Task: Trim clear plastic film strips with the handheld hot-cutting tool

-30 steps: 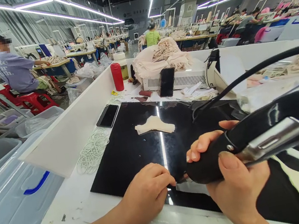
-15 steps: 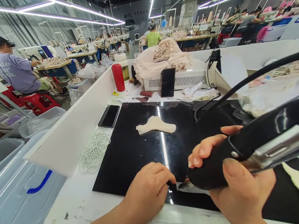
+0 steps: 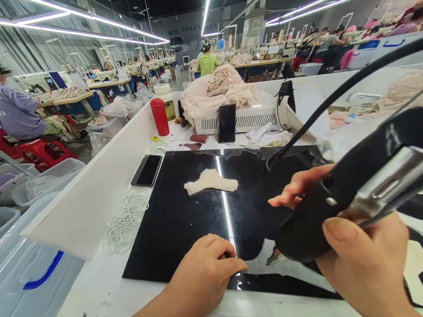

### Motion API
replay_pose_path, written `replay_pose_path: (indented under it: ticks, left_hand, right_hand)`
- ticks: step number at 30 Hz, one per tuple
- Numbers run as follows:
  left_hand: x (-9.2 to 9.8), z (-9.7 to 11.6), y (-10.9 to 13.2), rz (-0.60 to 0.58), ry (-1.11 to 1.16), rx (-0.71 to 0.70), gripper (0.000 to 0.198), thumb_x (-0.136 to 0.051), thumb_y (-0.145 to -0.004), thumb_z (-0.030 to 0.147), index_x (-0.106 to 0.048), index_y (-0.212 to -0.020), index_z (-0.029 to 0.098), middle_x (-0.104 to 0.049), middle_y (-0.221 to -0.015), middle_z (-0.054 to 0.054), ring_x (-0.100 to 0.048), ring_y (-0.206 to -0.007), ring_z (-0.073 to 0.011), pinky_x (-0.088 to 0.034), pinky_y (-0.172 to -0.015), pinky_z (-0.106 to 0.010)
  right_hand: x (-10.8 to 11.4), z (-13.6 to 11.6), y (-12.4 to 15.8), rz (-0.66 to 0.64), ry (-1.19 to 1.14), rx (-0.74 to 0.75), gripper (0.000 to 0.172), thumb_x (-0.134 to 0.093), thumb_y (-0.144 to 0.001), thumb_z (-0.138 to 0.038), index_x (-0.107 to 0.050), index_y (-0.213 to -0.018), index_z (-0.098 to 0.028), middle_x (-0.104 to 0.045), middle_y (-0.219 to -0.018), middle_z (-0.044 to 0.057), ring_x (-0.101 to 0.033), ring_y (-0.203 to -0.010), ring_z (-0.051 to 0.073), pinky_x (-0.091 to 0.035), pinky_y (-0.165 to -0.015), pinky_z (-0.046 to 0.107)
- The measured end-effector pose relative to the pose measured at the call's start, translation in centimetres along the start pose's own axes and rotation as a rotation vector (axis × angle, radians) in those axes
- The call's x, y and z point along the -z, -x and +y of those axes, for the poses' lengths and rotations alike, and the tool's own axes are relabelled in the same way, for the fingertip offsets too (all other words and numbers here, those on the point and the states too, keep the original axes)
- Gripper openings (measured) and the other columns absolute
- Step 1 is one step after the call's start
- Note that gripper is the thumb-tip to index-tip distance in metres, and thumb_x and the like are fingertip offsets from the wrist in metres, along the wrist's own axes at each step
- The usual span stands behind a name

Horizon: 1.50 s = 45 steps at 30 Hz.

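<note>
My right hand (image 3: 355, 242) is wrapped round a black handheld tool (image 3: 315, 222) with a metal lever and a black cable. The tool's metal tip hangs over a thin pale grey piece (image 3: 290, 267) on the glossy black board (image 3: 167, 231). At the left end of that piece, my left hand (image 3: 205, 267) is closed in a pinch, thumb against fingers, holding its edge. Farther back on the board lies a small cream fabric piece (image 3: 210, 181).
Left of the board are a phone (image 3: 147, 170) and a heap of pale cord (image 3: 127, 221). Behind it stand a red bottle (image 3: 159, 117), an upright phone (image 3: 227, 123) and piled fabric (image 3: 220, 89). A person (image 3: 3, 104) sits at far left.
My right hand and the tool have moved right, away from my left hand. More of the pale grey piece now shows between the hands. The view has shifted slightly.
</note>
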<state>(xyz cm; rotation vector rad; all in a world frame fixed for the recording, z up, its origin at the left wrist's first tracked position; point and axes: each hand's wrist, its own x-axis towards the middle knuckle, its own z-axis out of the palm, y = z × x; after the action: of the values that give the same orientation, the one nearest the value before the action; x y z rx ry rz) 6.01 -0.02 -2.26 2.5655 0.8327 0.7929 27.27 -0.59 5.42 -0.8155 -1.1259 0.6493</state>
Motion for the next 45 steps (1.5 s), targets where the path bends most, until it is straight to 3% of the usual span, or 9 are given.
replay_pose_path:
  ticks: [5,11,14,20,29,45]
  left_hand:
    - [1.2,-0.5,-1.0,-0.115,-0.064,-0.114,0.035,-0.049,-0.093,-0.002,-0.074,-0.108,0.017,-0.07,-0.101,-0.006,-0.062,-0.089,-0.0187,-0.055,-0.087,-0.033]
    - [2.4,-1.9,-5.5,-0.305,0.057,-0.244,0.021,-0.058,-0.104,0.016,-0.065,-0.124,0.014,-0.073,-0.118,-0.009,-0.065,-0.112,-0.0222,-0.051,-0.106,-0.036]
    - [2.0,-2.5,-7.4,-0.402,0.202,-0.235,0.037,-0.072,-0.098,0.025,-0.06,-0.133,0.019,-0.07,-0.127,-0.009,-0.061,-0.126,-0.0239,-0.043,-0.117,-0.04]
    - [0.9,-3.5,-8.4,-0.584,0.304,-0.202,0.048,-0.073,-0.097,0.038,-0.056,-0.14,0.025,-0.062,-0.145,-0.01,-0.045,-0.15,-0.0288,-0.02,-0.13,-0.059]
    - [1.3,-4.1,-8.2,-0.622,0.357,-0.176,0.059,-0.082,-0.089,0.043,-0.055,-0.139,0.024,-0.063,-0.144,-0.012,-0.037,-0.156,-0.029,-0.009,-0.131,-0.061]
    - [1.5,-4.1,-8.4,-0.627,0.326,-0.179,0.07,-0.088,-0.08,0.047,-0.055,-0.137,0.024,-0.067,-0.135,-0.01,-0.051,-0.146,-0.033,-0.012,-0.13,-0.064]
  right_hand:
    - [1.4,-0.6,-1.0,0.049,-0.025,-0.008,0.04,-0.089,-0.08,-0.041,-0.068,-0.111,-0.026,-0.065,-0.093,0.001,-0.066,-0.073,0.019,-0.064,-0.064,0.037]
    - [1.2,0.6,-0.6,0.139,-0.054,0.035,0.038,-0.086,-0.083,-0.037,-0.064,-0.114,-0.028,-0.067,-0.085,-0.001,-0.065,-0.063,0.017,-0.06,-0.058,0.033]
    - [1.1,0.9,-0.4,0.163,-0.064,0.037,0.04,-0.086,-0.083,-0.037,-0.064,-0.115,-0.028,-0.067,-0.084,-0.002,-0.065,-0.064,0.016,-0.06,-0.059,0.033]
    - [1.0,1.3,0.0,0.175,-0.1,0.037,0.039,-0.085,-0.085,-0.036,-0.064,-0.116,-0.028,-0.066,-0.085,-0.002,-0.064,-0.066,0.016,-0.059,-0.06,0.033]
    - [0.2,2.3,0.1,0.151,-0.106,0.06,0.036,-0.083,-0.086,-0.034,-0.064,-0.116,-0.028,-0.066,-0.084,-0.002,-0.062,-0.065,0.017,-0.057,-0.057,0.033]
    - [-0.4,2.7,0.4,0.16,-0.097,0.059,0.032,-0.079,-0.088,-0.028,-0.063,-0.115,-0.027,-0.065,-0.083,-0.001,-0.062,-0.066,0.017,-0.058,-0.06,0.036]
